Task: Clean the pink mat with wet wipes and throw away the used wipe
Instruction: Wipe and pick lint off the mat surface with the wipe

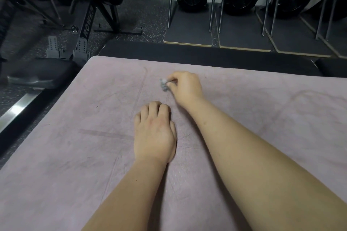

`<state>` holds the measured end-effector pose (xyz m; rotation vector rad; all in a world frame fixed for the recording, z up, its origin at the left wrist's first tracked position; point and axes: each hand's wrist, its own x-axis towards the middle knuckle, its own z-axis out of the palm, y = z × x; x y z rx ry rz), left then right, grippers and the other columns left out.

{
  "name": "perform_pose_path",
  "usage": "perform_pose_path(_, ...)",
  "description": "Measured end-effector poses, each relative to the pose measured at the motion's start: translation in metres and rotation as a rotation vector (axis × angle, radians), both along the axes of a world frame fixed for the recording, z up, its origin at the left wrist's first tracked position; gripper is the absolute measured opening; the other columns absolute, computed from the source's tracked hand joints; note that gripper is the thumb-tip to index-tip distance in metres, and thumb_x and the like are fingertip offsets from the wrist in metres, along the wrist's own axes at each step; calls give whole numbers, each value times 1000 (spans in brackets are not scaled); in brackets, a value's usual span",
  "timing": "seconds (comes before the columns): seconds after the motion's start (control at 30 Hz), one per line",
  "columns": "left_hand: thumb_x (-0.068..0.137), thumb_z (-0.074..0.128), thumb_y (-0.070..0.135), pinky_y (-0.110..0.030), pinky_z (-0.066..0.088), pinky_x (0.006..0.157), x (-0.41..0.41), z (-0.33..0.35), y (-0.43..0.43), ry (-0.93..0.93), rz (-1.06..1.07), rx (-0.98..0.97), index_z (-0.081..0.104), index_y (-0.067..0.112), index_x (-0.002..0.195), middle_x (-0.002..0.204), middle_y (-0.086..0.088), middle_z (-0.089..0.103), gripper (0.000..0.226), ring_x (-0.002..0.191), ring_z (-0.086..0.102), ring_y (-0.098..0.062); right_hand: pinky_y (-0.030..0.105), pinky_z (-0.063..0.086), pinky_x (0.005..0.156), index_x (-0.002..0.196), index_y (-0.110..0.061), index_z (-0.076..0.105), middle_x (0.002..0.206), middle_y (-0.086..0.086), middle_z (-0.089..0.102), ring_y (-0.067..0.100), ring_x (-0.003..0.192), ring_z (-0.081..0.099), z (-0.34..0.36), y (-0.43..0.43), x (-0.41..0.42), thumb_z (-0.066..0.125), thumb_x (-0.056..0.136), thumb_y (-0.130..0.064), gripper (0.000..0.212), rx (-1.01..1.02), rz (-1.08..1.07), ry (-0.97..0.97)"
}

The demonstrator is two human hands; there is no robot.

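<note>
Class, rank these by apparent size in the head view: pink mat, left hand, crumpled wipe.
1. pink mat
2. left hand
3. crumpled wipe, clearly smallest, though partly hidden in the pinch of the right hand

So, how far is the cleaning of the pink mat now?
Wiping is in hand: the right hand pinches a small grey wipe over the pink mat, while the left hand rests on it. The mat shows dark streaks, so nothing looks finished. The wipe is not yet thrown away.
</note>
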<state>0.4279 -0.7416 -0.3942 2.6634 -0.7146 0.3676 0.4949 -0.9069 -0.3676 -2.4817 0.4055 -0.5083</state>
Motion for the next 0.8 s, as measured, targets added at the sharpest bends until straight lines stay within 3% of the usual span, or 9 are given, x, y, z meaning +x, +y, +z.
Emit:
perform_pose_path(0.13, 92, 52, 25, -46, 39, 94, 1, 0, -1, -4, 2, 4, 55, 18, 108, 119, -5, 52, 18, 107, 46, -30, 30, 49, 73, 94, -25, 77, 95, 1, 64, 23, 89, 60, -4, -36, -8, 71, 88, -18, 11, -137, -131, 33)
perform_pose_path(0.27, 92, 49, 27, -46, 39, 94, 1, 0, -1, -3, 1, 4, 55, 18, 109, 120, -4, 52, 19, 107, 46, -31, 33, 49, 74, 97, -19, 77, 100, 5, 60, 27, 95, 56, 0, -32, -4, 58, 92, -12, 21, -198, -70, 77)
perform_pose_path(0.4, 93, 48, 28, -46, 39, 95, 1, 0, -2, -3, 2, -1, 55, 19, 109, 120, -3, 52, 20, 107, 46, -29, 35, 46, 79, 95, -15, 72, 103, 10, 60, 31, 99, 56, 5, -15, 2, 55, 95, -42, 32, -235, -30, 117)
perform_pose_path(0.47, 93, 48, 28, -45, 39, 95, 1, 0, -2, -6, 4, -1, 55, 19, 109, 121, -3, 52, 20, 108, 46, -29, 35, 47, 82, 112, -18, 68, 108, 8, 62, 29, 101, 56, 7, -13, 2, 66, 88, -49, 40, -277, 19, 109)
perform_pose_path(0.53, 93, 49, 28, -45, 39, 96, 1, 0, -2, -5, 0, 6, 55, 19, 110, 121, -2, 51, 20, 109, 46, -29, 36, 49, 85, 126, -23, 66, 112, 6, 63, 28, 104, 58, 8, -18, 2, 72, 88, -40, 43, -299, 111, 102)
perform_pose_path(0.63, 93, 51, 28, -45, 39, 96, 2, 0, -2, -6, 1, 0, 55, 19, 110, 121, -3, 51, 20, 108, 46, -29, 38, 51, 83, 115, -26, 76, 104, 2, 63, 28, 102, 56, 3, -31, 1, 68, 94, -34, 24, -389, 183, 34)
perform_pose_path(0.8, 92, 52, 29, -44, 38, 93, 2, -1, -1, -15, 4, -7, 56, 21, 109, 120, -2, 52, 19, 107, 46, -29, 30, 44, 69, 104, -20, 77, 99, 0, 57, 22, 95, 49, -3, -63, 4, 73, 89, -17, 16, -545, -85, 67)
